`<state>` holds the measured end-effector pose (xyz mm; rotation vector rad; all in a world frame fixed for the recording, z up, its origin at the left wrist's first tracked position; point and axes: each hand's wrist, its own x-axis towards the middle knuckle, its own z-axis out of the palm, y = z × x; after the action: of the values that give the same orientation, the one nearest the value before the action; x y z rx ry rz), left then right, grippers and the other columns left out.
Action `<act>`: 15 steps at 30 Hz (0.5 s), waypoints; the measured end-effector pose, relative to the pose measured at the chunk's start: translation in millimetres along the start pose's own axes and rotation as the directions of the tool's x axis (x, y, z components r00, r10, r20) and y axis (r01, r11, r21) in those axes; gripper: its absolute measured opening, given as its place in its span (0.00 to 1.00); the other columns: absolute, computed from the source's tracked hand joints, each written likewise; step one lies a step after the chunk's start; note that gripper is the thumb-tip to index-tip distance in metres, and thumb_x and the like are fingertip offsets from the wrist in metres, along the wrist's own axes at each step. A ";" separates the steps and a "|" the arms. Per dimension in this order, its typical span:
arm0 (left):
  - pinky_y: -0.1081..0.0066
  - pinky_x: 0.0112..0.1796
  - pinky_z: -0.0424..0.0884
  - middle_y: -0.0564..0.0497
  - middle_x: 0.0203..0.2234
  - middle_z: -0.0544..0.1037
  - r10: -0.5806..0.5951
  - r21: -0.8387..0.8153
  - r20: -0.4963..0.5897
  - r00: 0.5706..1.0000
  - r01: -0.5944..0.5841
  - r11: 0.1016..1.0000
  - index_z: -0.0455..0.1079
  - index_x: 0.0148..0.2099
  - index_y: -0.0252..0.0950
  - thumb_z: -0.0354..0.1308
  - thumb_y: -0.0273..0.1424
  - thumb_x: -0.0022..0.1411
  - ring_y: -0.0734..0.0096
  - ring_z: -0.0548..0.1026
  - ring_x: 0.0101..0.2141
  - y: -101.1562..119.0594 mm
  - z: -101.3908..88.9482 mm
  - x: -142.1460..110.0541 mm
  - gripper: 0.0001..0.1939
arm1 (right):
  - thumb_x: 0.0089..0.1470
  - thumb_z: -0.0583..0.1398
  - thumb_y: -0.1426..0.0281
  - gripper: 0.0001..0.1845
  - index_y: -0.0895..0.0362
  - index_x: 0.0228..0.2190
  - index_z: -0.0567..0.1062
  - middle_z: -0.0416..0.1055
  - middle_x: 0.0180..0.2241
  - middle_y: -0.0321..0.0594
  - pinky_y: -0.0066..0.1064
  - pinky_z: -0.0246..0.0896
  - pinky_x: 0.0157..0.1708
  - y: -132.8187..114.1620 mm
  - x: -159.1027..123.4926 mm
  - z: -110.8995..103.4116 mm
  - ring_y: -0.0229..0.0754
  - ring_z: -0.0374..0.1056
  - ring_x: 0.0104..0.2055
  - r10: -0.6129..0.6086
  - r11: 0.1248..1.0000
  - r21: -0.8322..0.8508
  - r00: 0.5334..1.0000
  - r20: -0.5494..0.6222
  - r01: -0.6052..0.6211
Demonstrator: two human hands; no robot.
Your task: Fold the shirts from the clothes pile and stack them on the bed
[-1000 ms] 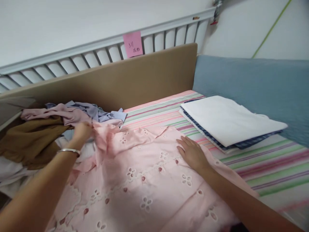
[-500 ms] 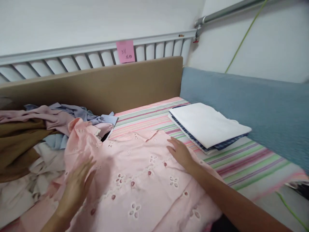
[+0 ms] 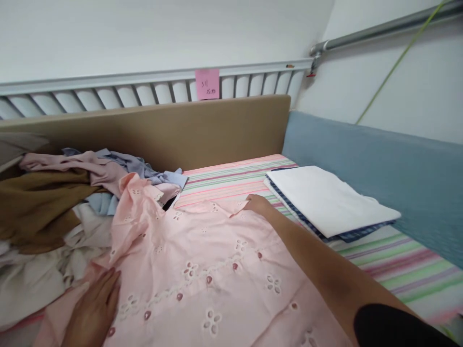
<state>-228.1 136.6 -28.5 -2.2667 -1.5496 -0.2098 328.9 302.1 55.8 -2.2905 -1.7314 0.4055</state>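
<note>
A pink eyelet-embroidered garment [image 3: 202, 270] lies spread on the striped bed sheet [image 3: 231, 176]. My left hand [image 3: 94, 311] rests flat on its near left edge, fingers stretched out. My right hand [image 3: 257, 203] reaches across to the garment's far edge near the collar; its fingers sit on the cloth, curled at the edge, and I cannot make out whether they pinch it. One sleeve of the garment [image 3: 135, 202] is draped up over the clothes pile on the left.
A heap of unfolded clothes [image 3: 47, 207] in brown, mauve, light blue and white fills the left. A folded white cloth over a blue checked one [image 3: 325, 200] lies at right. A tan headboard [image 3: 162, 130], blue padded side [image 3: 379, 164] and pink sticky note [image 3: 207, 84] stand behind.
My left hand let go of the sleeve near the pile and came down flat on the garment's near left edge. My right hand slid from the garment's middle to its far edge.
</note>
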 end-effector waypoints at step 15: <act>0.54 0.52 0.63 0.39 0.60 0.60 -0.331 0.016 0.158 0.930 0.333 0.943 0.60 0.60 0.35 0.38 0.35 0.63 0.53 0.57 0.60 33.5 -34.3 20.1 0.26 | 0.50 0.50 0.76 0.21 0.59 0.44 0.74 0.72 0.43 0.53 0.40 0.60 0.44 12.6 -2.9 7.0 0.51 0.68 0.46 0.044 0.993 -0.093 0.959 -0.280 -0.073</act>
<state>-186.5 129.8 2.0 -2.0562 -2.0184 -0.1297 337.0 296.1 45.0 -2.3401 -1.5817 0.0011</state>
